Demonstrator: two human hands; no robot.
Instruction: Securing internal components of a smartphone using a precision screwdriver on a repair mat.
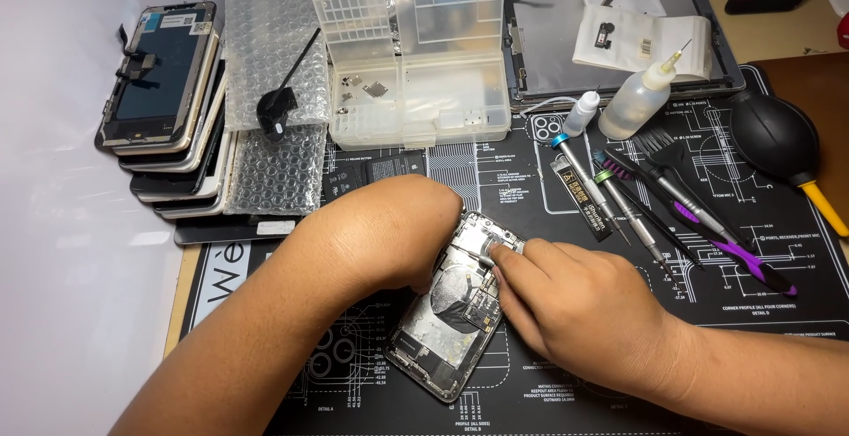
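Head view is showing an opened phone chassis (451, 321) lying tilted near the middle of the black work mat (752, 312), where the left hand (389, 228) is curling closed over its upper left edge to steady it and the right hand (584, 303) is pinching a small metal piece (500, 248) at its top end. It is looking light, stiff and thin, with bare, fragile boards inside, so the metal rim seems the safest hold. Screwdrivers (610, 202) are crowding the right side, while the mat's near edge is offering more open room.
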